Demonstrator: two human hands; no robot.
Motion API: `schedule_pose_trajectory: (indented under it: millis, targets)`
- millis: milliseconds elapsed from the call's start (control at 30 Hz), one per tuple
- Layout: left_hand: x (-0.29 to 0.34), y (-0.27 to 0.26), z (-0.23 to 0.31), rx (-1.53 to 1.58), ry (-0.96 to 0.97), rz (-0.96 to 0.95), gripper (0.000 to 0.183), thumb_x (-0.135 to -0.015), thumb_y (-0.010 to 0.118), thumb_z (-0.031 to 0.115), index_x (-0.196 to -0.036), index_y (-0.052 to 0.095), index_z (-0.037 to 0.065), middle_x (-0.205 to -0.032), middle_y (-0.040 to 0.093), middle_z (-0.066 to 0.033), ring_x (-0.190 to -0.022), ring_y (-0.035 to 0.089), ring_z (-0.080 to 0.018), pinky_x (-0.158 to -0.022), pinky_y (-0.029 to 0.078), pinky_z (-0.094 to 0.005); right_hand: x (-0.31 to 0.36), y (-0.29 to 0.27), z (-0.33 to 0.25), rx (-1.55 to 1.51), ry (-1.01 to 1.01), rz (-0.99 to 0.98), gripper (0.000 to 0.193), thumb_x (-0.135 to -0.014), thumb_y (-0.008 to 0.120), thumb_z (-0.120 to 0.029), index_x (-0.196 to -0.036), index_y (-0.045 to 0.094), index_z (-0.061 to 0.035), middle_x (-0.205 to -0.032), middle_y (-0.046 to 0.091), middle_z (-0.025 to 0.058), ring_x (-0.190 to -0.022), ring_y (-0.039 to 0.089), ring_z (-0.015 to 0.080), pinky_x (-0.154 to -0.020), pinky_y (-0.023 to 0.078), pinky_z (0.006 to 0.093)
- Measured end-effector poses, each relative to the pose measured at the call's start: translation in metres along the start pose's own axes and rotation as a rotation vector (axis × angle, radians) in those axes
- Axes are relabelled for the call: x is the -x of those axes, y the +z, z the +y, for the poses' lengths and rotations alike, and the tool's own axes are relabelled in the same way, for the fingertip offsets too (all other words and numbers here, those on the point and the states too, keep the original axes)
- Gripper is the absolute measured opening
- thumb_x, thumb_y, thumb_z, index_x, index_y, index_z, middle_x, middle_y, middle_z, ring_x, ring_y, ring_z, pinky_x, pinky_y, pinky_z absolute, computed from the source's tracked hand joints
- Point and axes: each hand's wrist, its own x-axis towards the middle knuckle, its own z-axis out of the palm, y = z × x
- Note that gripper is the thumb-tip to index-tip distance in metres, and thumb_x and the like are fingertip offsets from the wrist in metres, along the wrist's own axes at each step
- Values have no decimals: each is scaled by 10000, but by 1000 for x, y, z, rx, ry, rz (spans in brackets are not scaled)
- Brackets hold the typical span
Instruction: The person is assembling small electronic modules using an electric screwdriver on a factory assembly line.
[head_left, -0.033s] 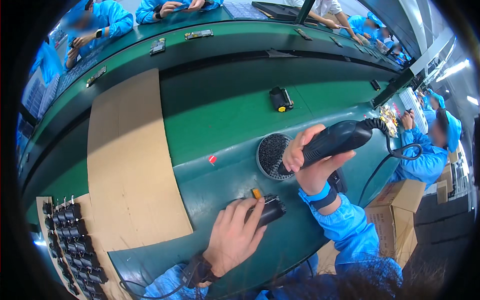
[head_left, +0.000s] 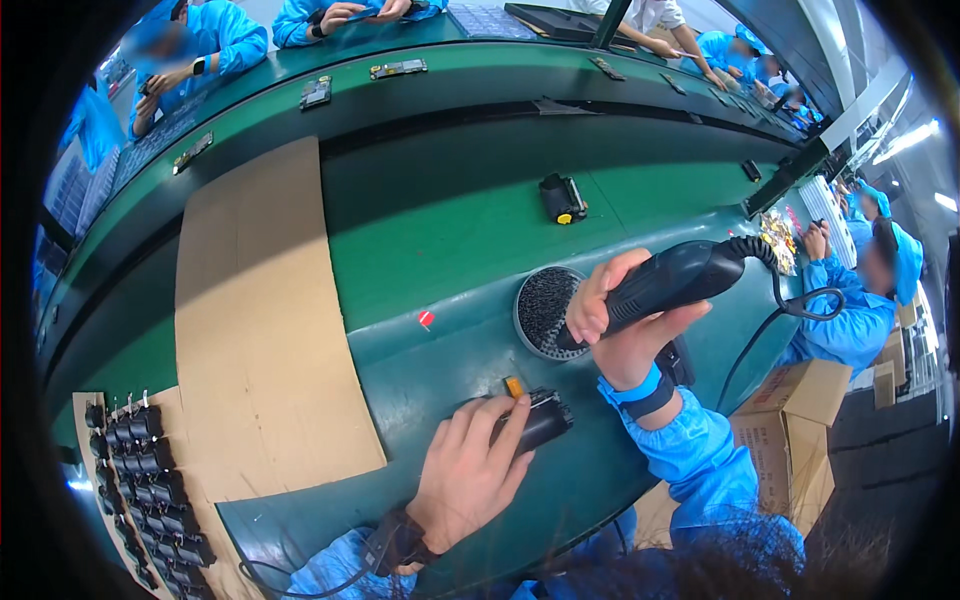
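Observation:
My right hand (head_left: 605, 310) is wrapped round a black electric screwdriver (head_left: 672, 285) with a coiled cord at its rear. The tool's tip end points down at a round dish (head_left: 519, 318) full of small dark screws; the tip itself is hidden by my fingers. Lower on the mat, my left hand (head_left: 475, 462) grips a small black device housing (head_left: 543, 420) lying there, fingers bent over its left side. From the housing's upper edge sticks out an orange-yellow tab (head_left: 514, 386).
Left of my hands lies a cardboard sheet (head_left: 265, 340); several black housings (head_left: 155, 470) stand in rows beside it. A similar unit (head_left: 562, 199) sits on the green belt (head_left: 440, 230) ahead. An open carton (head_left: 790, 425) stands at right. Co-workers sit across and at right.

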Motion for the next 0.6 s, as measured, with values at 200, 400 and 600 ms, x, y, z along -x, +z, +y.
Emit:
schedule_pose_trajectory:
  millis: [200,400,600]
  targets:
    - [2,0,-2,-1,-4,-4,620,-762,785,142,-1314,549,-10,-1238,521,-157,-1105,543,-342,-886,487,-446,2,-5,3,-95,21,-27,943,-706,387,-938,-963,478,-36,-605,498,50,-491,479,129,-453,425,269]
    - [2,1,-3,13,-2,0,624,-762,784,140,-1318,543,-9,-1237,521,-154,-1098,544,-342,-897,486,-446,1,-2,4,13,24,-2,912,-707,319,-959,-913,451,-80,-572,448,35,-433,450,136,-394,387,276]
    - [5,0,-2,10,-18,15,641,-753,794,154,-1323,544,0,-1236,531,-141,-1103,540,-328,-890,459,-439,3,-5,11,5,9,-106,926,-697,331,-957,-909,446,-63,-563,454,44,-436,453,137,-391,393,277]
